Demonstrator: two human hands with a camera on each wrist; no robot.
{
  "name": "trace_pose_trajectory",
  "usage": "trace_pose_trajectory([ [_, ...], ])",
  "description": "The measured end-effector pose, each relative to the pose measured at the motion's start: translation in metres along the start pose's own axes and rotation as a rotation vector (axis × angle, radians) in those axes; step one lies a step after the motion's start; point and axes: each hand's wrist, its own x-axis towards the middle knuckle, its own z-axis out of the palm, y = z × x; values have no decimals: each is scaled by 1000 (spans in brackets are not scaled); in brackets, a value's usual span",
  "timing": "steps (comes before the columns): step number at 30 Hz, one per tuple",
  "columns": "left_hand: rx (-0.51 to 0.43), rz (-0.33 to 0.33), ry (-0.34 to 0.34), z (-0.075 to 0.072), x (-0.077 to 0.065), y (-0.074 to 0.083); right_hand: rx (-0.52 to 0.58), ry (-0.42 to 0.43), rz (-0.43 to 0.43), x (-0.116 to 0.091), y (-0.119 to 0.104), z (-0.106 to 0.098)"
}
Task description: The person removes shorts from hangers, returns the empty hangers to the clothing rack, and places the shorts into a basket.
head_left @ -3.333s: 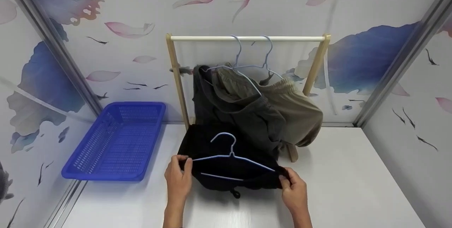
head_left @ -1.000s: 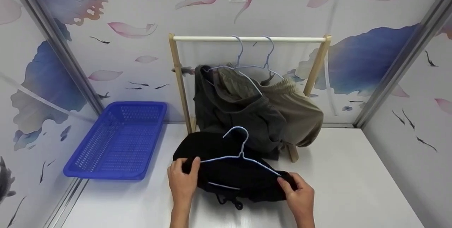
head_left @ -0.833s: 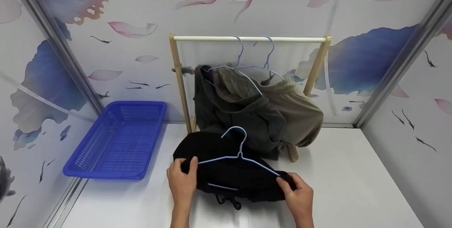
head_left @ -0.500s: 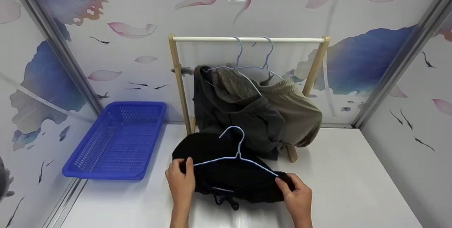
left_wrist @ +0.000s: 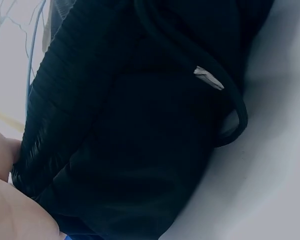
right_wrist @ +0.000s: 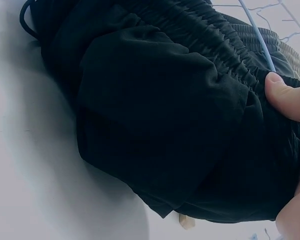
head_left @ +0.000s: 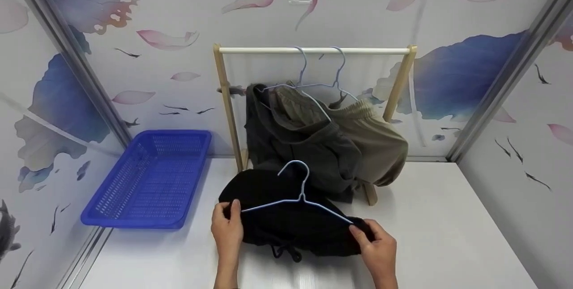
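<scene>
Between the two hands, black drawstring shorts (head_left: 309,233) hang over the white table with a light-blue wire hanger (head_left: 301,197) inside the waistband. The hanger's hook points up; its lower bar is hidden in the cloth. My left hand (head_left: 227,226) pinches the waistband at the hanger's left end, thumb on top. At the other end my right hand (head_left: 377,246) pinches the waistband, its thumb (right_wrist: 282,92) right by the wire in the right wrist view. A black drawstring (left_wrist: 232,102) loops from the front in the left wrist view.
Behind stands a clothes rack (head_left: 259,50) with a white bar and wooden legs. Dark grey shorts (head_left: 304,150) and beige shorts (head_left: 380,141) hang on it from blue hangers. A blue perforated basket (head_left: 177,222) sits on the table (head_left: 443,235) at the left.
The shorts and both hands have come slightly nearer. The hanger's lower bar, visible before, has gone out of sight inside the waistband. My left hand has lately shifted a little left.
</scene>
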Motion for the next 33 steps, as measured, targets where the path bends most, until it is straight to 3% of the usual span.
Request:
trace_pose_trajectory([
  [7, -43, -109, -33, 0, 4, 0, 12, 18, -18, 0, -3, 0],
  [16, -45, -59, -19, 2, 4, 0, 31, 14, -45, 2, 0, 2],
  [33, -54, -49, -9, -1, 7, 0, 30, -3, -6, 1, 2, 0],
])
